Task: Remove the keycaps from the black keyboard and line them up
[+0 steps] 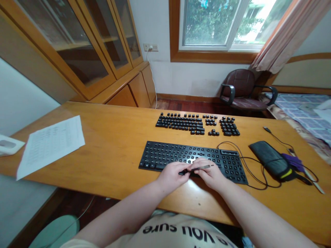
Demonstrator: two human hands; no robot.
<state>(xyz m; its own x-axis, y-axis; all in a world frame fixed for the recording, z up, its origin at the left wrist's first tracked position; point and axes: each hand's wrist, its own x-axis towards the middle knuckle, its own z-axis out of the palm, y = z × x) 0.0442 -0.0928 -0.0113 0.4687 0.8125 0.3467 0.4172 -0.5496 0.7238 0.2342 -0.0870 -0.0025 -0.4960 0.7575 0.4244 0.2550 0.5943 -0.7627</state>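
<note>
A black keyboard (pixel 169 151) lies on the desk under my hands. Most of its keycaps are off, though a few remain along the lower left edge. My left hand (pixel 172 176) is closed at the front edge, with a small black piece (pixel 183 172) between its fingers, partly hidden. Beside it, touching, my right hand (pixel 210 175) grips a thin dark tool with a silvery flat tip (pixel 207 166); its other end is hidden by the fingers. Loose black keycaps (pixel 178 122) stand behind the keyboard, laid out in keyboard order.
To the right are a dark zippered pouch (pixel 269 160), a purple item (pixel 293 162) and a looping black cable (pixel 258 165). Paper sheets (pixel 55 141) and a white device (pixel 10 144) lie left. An armchair (pixel 243 88) stands beyond the desk (pixel 111 137).
</note>
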